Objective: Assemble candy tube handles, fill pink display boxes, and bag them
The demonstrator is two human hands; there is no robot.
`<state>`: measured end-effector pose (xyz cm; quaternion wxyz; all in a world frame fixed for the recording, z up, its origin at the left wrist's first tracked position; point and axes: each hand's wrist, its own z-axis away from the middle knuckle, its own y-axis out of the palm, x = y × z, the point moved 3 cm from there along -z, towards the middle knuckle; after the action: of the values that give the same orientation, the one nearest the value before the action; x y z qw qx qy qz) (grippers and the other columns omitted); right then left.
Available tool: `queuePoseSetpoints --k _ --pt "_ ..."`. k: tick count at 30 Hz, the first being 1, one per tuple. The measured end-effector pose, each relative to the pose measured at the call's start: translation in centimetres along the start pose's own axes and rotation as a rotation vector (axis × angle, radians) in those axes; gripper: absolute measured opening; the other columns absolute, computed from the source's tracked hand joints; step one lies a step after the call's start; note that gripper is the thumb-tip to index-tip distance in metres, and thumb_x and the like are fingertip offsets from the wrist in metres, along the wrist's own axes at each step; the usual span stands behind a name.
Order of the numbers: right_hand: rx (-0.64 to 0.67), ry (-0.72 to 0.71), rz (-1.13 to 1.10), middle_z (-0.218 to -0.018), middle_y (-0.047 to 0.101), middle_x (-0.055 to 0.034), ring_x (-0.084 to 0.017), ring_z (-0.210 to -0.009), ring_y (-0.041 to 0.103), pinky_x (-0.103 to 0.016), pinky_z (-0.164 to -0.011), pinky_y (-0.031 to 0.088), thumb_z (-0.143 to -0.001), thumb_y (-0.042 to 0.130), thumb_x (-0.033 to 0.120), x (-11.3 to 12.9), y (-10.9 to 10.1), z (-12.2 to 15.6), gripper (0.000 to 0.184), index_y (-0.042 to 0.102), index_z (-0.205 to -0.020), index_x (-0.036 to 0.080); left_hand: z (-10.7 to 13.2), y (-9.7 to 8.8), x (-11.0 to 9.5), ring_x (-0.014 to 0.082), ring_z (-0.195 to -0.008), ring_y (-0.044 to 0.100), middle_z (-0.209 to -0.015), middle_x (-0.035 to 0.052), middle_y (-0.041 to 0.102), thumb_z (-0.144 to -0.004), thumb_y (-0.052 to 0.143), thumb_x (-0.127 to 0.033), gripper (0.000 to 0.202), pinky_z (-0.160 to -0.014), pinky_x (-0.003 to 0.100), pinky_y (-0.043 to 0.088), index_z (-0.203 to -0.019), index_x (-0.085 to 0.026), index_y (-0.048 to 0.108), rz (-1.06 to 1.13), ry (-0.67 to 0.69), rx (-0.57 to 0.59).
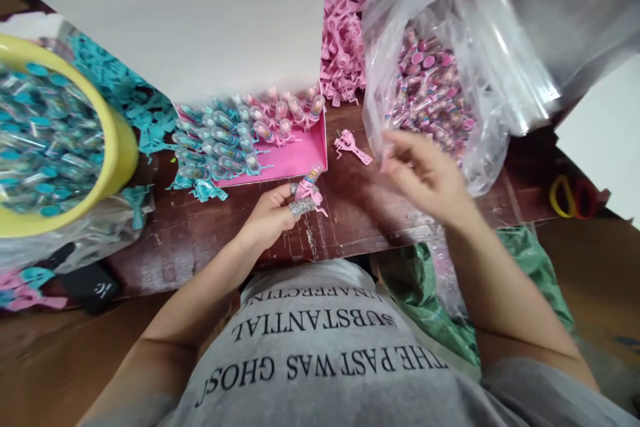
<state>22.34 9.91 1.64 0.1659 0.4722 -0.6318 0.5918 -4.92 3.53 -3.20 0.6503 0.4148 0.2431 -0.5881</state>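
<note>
My left hand (273, 213) is closed on a small pink toy (309, 188), a clear capsule tube fitted on a pink plastic holder, just above the dark wooden table (350, 213). My right hand (425, 170) is blurred by motion at the mouth of a big clear plastic bag (480, 47) full of pink-capped tubes; its fingers are bent and whether they hold anything cannot be made out. A loose pink holder (353, 145) lies on the table between the hands. Beyond my left hand, a pink box (300, 157) holds rows of assembled blue and pink toys.
A yellow tub (117, 147) of blue-capped tubes stands at the left, with blue holders (133, 103) heaped behind it. Pink holders (343, 47) are piled at the back. A white box lid (200, 13) stands up behind the pink box. Yellow and red rings (570, 195) lie at the right.
</note>
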Motion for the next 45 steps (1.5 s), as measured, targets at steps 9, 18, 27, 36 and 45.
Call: queuePoseSetpoints --k 9,18,27,36,45 --pt "0.250 0.037 -0.304 -0.122 0.078 -0.0056 -0.015 -0.090 0.075 -0.030 -0.077 0.065 -0.103 0.069 0.039 3.5 5.0 1.1 0.029 0.071 -0.129 0.026 -0.6 0.6 -0.2 0.0017 -0.045 0.028 -0.060 -0.0072 0.053 -0.068 0.098 -0.045 0.040 -0.043 0.018 0.020 -0.090 -0.018 0.079 0.037 0.022 0.075" --pt "0.336 0.343 -0.410 -0.068 0.073 -0.0015 -0.014 -0.059 0.069 -0.027 -0.057 0.056 -0.100 0.064 0.062 3.2 6.8 1.5 0.046 0.068 -0.080 0.021 1.3 0.5 -1.9 0.0192 -0.085 0.072 -0.096 0.0049 0.083 -0.087 0.082 -0.039 0.024 -0.085 0.032 0.058 -0.102 -0.020 0.083 -0.473 0.522 -0.046" --pt "0.321 -0.196 -0.093 -0.170 0.043 -0.0060 -0.029 -0.126 0.069 -0.046 -0.092 0.066 -0.097 0.074 0.045 4.6 3.4 -1.0 0.060 0.056 -0.154 0.043 1.1 -0.8 -4.1 0.0055 -0.047 0.041 -0.068 -0.0028 0.067 -0.071 0.094 -0.044 0.039 -0.046 0.022 0.034 -0.098 -0.020 0.079 -0.099 0.102 0.091" --pt "0.345 -0.285 0.030 -0.160 0.053 -0.0046 -0.038 -0.148 0.052 -0.059 -0.110 0.057 -0.086 0.079 0.067 6.4 3.3 -3.0 0.055 0.072 -0.134 0.041 2.0 0.6 -4.4 0.0045 -0.043 0.035 -0.073 0.0010 0.072 -0.077 0.086 -0.051 0.039 -0.041 0.023 0.026 -0.095 -0.018 0.077 -0.164 0.037 0.282" --pt "0.221 -0.023 0.530 -0.122 0.078 -0.0105 -0.035 -0.115 0.072 -0.049 -0.092 0.057 -0.099 0.066 0.048 5.8 3.3 -8.8 0.032 0.078 -0.118 0.026 -1.2 -3.9 -11.8 0.0302 -0.137 0.061 -0.139 0.0064 0.074 -0.102 0.059 -0.030 0.019 -0.121 0.051 0.040 -0.099 -0.025 0.077 -1.249 0.889 -0.216"
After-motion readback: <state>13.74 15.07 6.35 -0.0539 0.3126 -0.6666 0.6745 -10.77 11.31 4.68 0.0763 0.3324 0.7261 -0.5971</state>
